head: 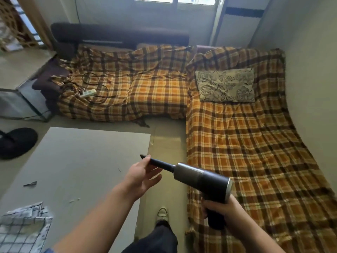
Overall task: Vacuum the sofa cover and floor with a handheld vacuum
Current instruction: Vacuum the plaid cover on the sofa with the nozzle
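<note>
Pale walls (310,42), daylit window (197,0); grey low table (82,161), glass case (23,101) at left

The orange plaid fabric sofa cover (237,143) spreads along the far side and down the right. On it lie a floral rectangular cushion (225,85), far right, and a white plastic power strip (88,93), far left. Near left stands the grey flat bench (82,161), with a checked cloth (21,229) on its near-left corner.

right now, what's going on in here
A person stands beside an L-shaped sofa draped in an orange plaid cover. Their right hand grips the handle of a dark handheld vacuum, and the left hand touches its crevice nozzle with straight fingers. The nozzle is held in the air, not on the cover. A floral cushion and a power strip lie on the sofa.
</note>
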`<state>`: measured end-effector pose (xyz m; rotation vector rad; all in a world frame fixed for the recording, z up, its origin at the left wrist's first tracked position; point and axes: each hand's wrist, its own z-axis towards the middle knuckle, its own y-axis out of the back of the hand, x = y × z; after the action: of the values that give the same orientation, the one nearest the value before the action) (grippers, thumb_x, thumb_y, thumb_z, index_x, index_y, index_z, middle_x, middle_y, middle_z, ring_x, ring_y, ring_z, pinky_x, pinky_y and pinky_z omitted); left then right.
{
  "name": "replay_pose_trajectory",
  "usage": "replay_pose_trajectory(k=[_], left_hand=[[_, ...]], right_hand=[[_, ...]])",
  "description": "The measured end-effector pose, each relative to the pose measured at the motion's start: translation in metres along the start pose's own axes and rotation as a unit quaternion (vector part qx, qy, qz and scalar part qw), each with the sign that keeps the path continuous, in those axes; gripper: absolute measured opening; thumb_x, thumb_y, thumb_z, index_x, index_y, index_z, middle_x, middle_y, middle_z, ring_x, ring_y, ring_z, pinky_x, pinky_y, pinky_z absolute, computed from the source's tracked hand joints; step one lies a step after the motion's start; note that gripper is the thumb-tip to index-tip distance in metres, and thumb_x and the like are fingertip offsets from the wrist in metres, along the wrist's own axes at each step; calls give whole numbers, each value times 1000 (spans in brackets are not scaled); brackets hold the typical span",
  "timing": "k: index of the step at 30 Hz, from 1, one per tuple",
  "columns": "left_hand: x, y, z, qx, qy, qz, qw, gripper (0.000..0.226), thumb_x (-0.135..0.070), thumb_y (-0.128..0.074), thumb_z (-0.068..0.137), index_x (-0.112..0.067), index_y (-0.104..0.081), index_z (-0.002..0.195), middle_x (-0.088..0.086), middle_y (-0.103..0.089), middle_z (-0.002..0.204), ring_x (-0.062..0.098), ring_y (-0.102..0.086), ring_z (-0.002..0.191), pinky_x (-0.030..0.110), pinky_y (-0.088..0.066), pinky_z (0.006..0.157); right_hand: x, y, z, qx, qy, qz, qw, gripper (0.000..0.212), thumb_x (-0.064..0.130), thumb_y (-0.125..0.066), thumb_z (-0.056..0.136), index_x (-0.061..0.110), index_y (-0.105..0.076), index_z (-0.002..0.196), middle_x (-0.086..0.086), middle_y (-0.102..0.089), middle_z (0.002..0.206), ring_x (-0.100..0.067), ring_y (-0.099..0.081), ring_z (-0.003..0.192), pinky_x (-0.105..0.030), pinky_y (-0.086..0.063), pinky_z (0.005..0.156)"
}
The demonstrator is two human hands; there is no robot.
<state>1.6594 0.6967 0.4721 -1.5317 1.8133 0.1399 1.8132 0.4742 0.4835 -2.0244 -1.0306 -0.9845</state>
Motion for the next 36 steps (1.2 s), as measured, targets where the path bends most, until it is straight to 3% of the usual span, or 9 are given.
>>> replay_pose_trajectory(k=[4, 7, 9, 13, 16, 22, 25, 30, 36], left_hand=[[-46, -13, 55, 27, 38, -243, 969, 40, -31, -38, 106, 3, -54, 119, 18, -60, 100, 29, -63, 105, 49, -47, 101], [-96, -30, 110, 17, 41, -332, 942, 41, -41, -39, 104, -11, -50, 78, 2, -44, 65, 14, -49, 60, 36, -53, 78], [-137, -41, 144, -12, 26, -339, 941, 45, -45, -40, 103, -16, -43, 68, -3, -35, 58, 9, -38, 46, 23, -43, 51], [-211, -63, 187, -58, -21, -322, 945, 46, -45, -41, 103, -18, -39, 66, -7, -33, 50, 6, -33, 38, 15, -30, 36], [-252, -84, 211, -132, -43, -256, 957, 49, -45, -37, 104, -17, -34, 65, -6, -29, 49, 7, -27, 39, 15, -26, 35], [-320, -106, 260, -176, -31, -183, 967, 55, -47, -35, 103, -15, -29, 59, -4, -24, 49, 9, -21, 32, 16, -20, 31], [-343, -113, 281, -159, -47, -191, 967, 53, -47, -33, 104, -14, -30, 62, -4, -24, 50, 8, -22, 35, 17, -22, 31], [-375, -126, 332, -151, -59, -242, 957, 51, -42, -32, 105, -14, -32, 63, -4, -27, 45, 7, -26, 33, 15, -27, 33], [-427, -151, 418, -173, -88, -87, 977, 27, -27, -38, 106, -4, -51, 99, 12, -59, 84, 22, -60, 72, 34, -54, 61]], right_hand=[[32, 8, 74, -1, 27, -207, 978, 51, -3, -80, 77, 16, -59, 119, -9, -70, 101, -20, -72, 88, -35, -60, 80], [64, -8, 138, 30, 85, -272, 958, 54, -7, -77, 79, 28, -61, 116, 14, -74, 106, -2, -70, 97, -26, -57, 85], [92, -20, 184, 73, 92, -308, 944, 54, -4, -74, 84, 44, -65, 107, 28, -72, 101, 4, -68, 93, -29, -59, 88], [147, -33, 258, 161, 131, -334, 919, 32, 50, -74, 83, 42, -65, 112, 0, -72, 101, -20, -70, 88, -37, -58, 78], [171, -29, 300, 150, 197, -357, 901, 26, 41, -73, 86, 35, -65, 110, 5, -71, 94, -12, -69, 79, -22, -55, 70], [212, -27, 364, 134, 346, -494, 787, 23, 42, -71, 86, 33, -59, 103, 22, -65, 85, 5, -64, 69, -14, -54, 62], [230, -16, 404, 147, 313, -482, 805, 31, 34, -80, 81, 24, -63, 105, 12, -69, 87, -7, -68, 73, -21, -56, 64], [256, 3, 488, 234, 254, -384, 856, 38, -28, -71, 73, -17, -57, 106, -14, -69, 88, -3, -68, 80, -15, -52, 73], [335, 14, 575, 167, 179, -429, 869, 32, 35, -79, 69, 29, -63, 97, 3, -69, 84, -11, -65, 70, -27, -52, 62]])
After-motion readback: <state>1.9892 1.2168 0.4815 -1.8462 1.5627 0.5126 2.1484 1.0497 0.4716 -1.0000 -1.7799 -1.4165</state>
